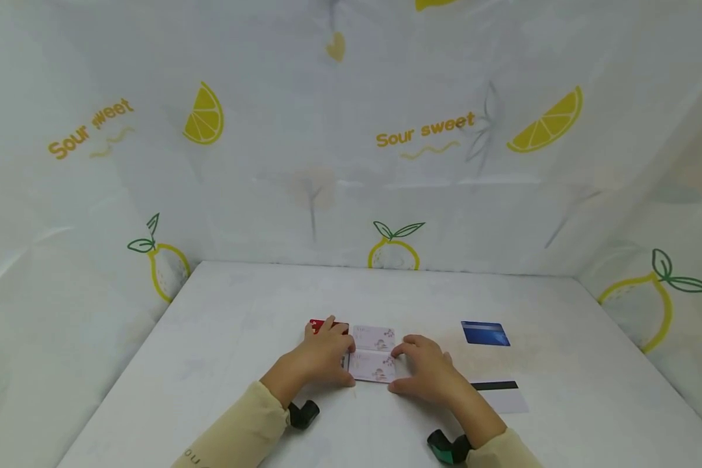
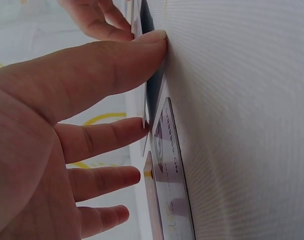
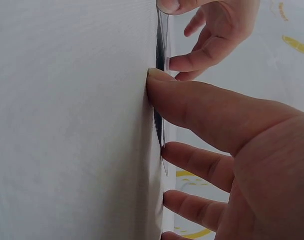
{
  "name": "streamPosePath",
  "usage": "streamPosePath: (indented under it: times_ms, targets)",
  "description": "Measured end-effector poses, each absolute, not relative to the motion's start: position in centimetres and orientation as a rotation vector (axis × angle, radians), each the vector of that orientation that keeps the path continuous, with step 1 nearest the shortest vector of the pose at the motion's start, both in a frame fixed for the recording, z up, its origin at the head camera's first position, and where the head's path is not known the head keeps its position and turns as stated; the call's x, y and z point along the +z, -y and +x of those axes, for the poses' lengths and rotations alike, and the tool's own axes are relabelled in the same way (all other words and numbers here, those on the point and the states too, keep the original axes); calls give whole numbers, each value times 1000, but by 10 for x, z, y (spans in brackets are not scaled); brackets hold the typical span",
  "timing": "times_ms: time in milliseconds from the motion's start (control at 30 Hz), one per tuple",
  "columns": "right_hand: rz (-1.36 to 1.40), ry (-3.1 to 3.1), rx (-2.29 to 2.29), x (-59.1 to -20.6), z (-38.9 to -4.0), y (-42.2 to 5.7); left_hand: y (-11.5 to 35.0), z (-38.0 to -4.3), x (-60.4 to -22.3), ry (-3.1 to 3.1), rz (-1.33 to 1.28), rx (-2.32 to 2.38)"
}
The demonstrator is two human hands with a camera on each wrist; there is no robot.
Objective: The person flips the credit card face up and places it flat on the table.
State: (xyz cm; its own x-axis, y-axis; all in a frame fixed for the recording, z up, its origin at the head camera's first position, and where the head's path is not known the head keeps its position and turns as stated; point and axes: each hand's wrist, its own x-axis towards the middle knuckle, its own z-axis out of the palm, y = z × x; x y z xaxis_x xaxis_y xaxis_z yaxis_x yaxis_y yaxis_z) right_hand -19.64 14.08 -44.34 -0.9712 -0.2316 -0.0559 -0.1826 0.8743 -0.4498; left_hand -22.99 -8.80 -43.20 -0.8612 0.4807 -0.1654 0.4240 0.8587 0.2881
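Between the two hands an opened booklet (image 1: pixel 373 367) lies low over the table, with pale pages, pink printed figures and a crease across its middle. My left hand (image 1: pixel 322 357) holds its left edge, thumb at the near corner and index finger by the crease. On the right edge, my right hand (image 1: pixel 424 369) has its thumb and index finger in the same places. Both wrist views show the booklet edge-on, its dark underside (image 3: pixel 159 120) raised slightly near the thumbs. Under the left hand lie a red card (image 1: pixel 317 324) and a printed card (image 2: pixel 172 185), each partly hidden.
A blue card (image 1: pixel 485 333) lies to the right of the right hand. Nearer the front, a white card (image 1: pixel 503 400) with a black stripe is partly covered by the right wrist. The white table (image 1: pixel 257 299) meets a lemon-printed curtain (image 1: pixel 304 156) at its back edge.
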Motion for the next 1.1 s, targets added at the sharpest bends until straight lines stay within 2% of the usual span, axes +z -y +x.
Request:
streamPosePath:
  times_ms: [1100]
  targets:
    - [-324,-2940,-683,-444,-199,-140,90,-232,-436,-2797,670,393]
